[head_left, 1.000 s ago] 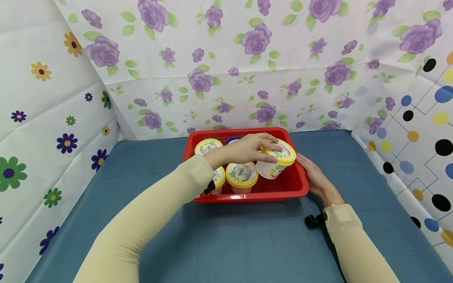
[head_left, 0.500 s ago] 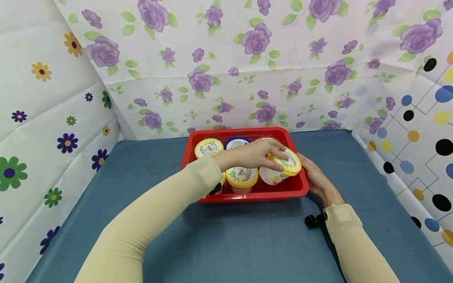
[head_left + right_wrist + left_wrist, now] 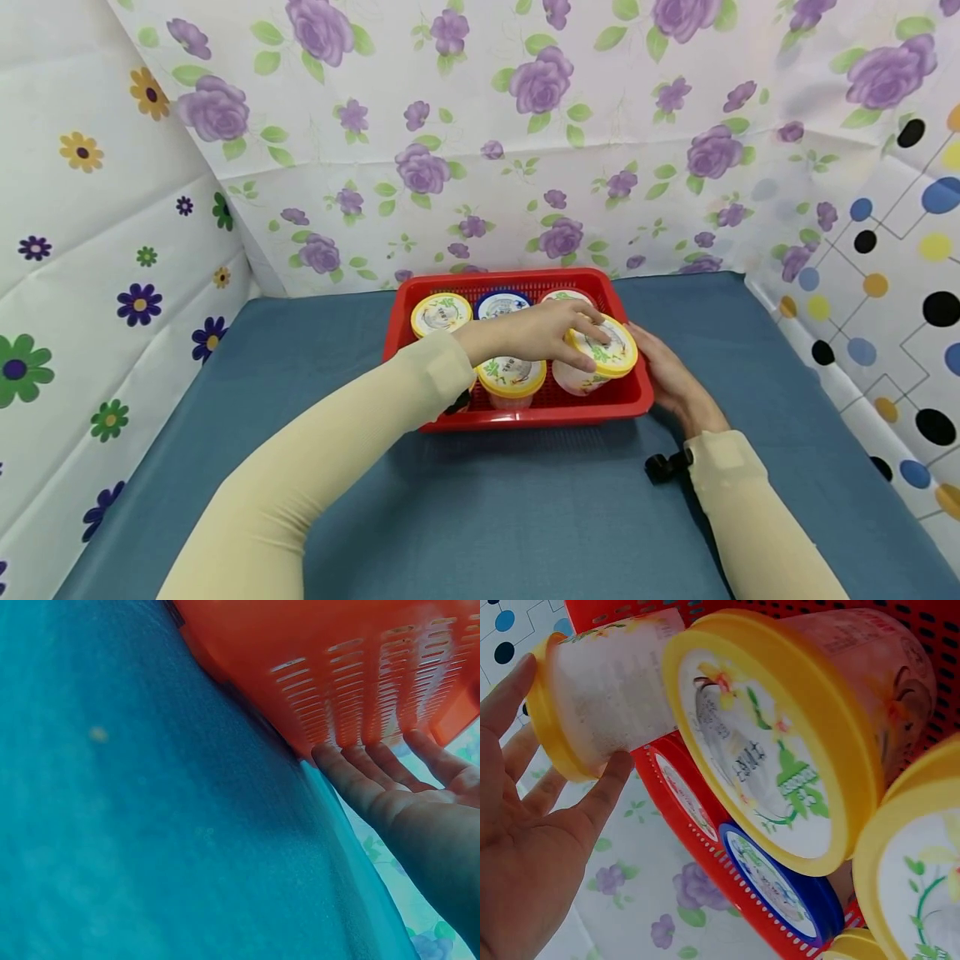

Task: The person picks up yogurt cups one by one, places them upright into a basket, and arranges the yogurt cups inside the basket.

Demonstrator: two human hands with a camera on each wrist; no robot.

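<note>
My left hand grips a yellow-lidded plastic tub by its lid, fingers and thumb spread around the rim. The tub leans slightly inside the right front part of a red basket. In the left wrist view the tub shows a pale printed wall; whether its base touches the basket floor I cannot tell. My right hand rests against the basket's right outer side. Straight fingertips touch the slotted wall in the right wrist view. Beside the held tub stands another yellow-lidded tub.
Along the basket's back stand a yellow-lidded tub, a blue-lidded tub and a red-rimmed tub. My left wrist mostly hides a front left tub. A blue-grey cloth covers the table; a flowered sheet hangs behind it.
My left hand has moved the yellow-lidded tub right and nearer the basket's front right corner. The blue-lidded and red-rimmed tubs have come into clearer view. My right hand stays against the basket.
</note>
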